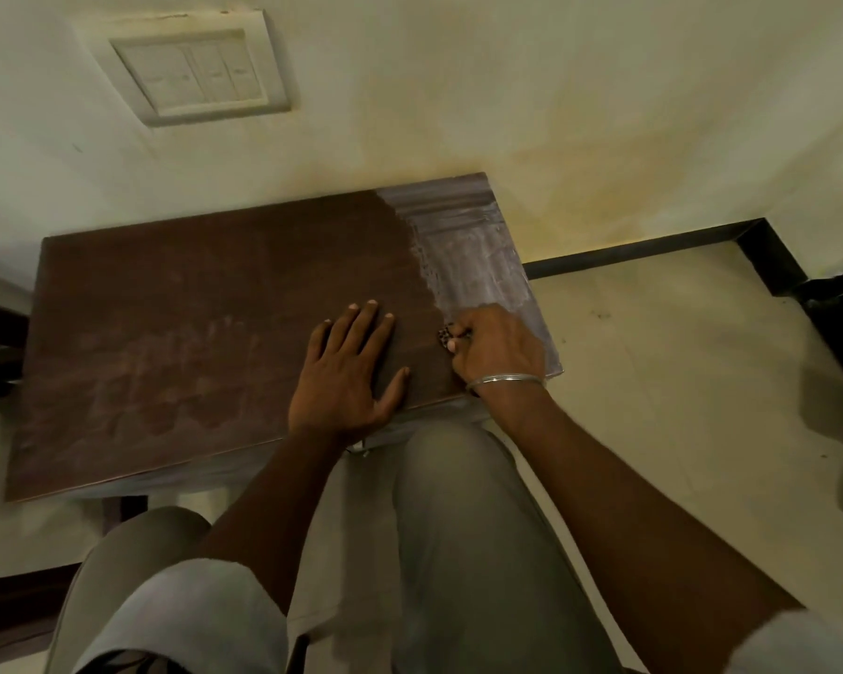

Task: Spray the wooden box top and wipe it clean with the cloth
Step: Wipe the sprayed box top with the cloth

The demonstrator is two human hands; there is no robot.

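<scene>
The wooden box top (205, 333) is a dark brown panel standing against the wall. Most of it looks dark and smooth, while a pale dusty strip (478, 255) covers its right end. My left hand (351, 372) lies flat on the top near the front edge, fingers spread. My right hand (495, 345) is curled at the border of the dusty strip and grips a small dark patterned cloth (445, 336), of which only a corner shows. No spray bottle is in view.
A switch plate (200, 70) is on the wall above the box. My knees in grey trousers (458, 527) are just in front of the box. Pale floor tiles (677, 381) lie to the right, bounded by a dark skirting (653, 245).
</scene>
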